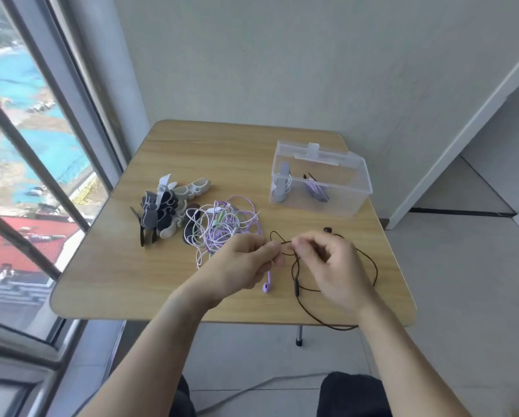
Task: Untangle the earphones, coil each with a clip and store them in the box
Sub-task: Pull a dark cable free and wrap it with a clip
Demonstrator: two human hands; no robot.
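Both hands pinch the black earphone cord (295, 266) over the table (107, 266), the left hand (246, 260) and right hand (333, 266) meeting fingertip to fingertip on it. Its slack loops toward five o'clock, nearer the right hand. The tangled earphones (222, 227) lie at ten o'clock, the box (354, 203) at one o'clock.
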